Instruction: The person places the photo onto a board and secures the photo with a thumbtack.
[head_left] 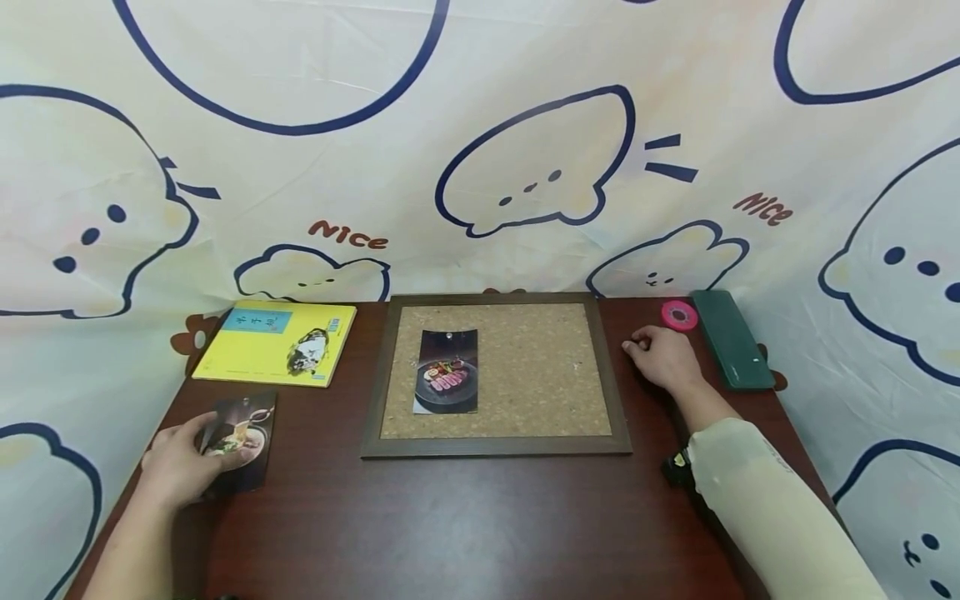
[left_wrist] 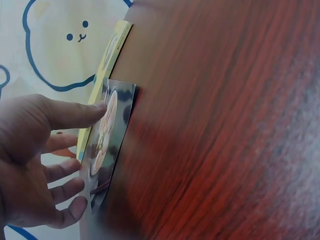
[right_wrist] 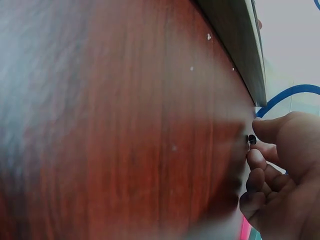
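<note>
My left hand (head_left: pixel 176 462) is at a dark photo card (left_wrist: pixel 117 132) showing a bowl of food, at the table's left. The thumb lies on the card's face; the forefinger is by its left edge, its tip partly hidden, and the other fingers are spread. Beside the board's right edge, my right hand (head_left: pixel 663 358) pinches a small round-headed thumbtack (right_wrist: pixel 252 139) between thumb and forefinger. A wood-framed cork board (head_left: pixel 540 375) lies mid-table. On its left half is another photo card (head_left: pixel 446 375) of sliced meat on a plate, with a silver tack at its top.
A yellow book (head_left: pixel 262 350) lies at the back left. Near the back right are a round pink container (head_left: pixel 679 316) and a long dark green case (head_left: pixel 733 342). Printed cloth walls (head_left: pixel 540 158) enclose the brown table (head_left: pixel 450 533) at the back and sides.
</note>
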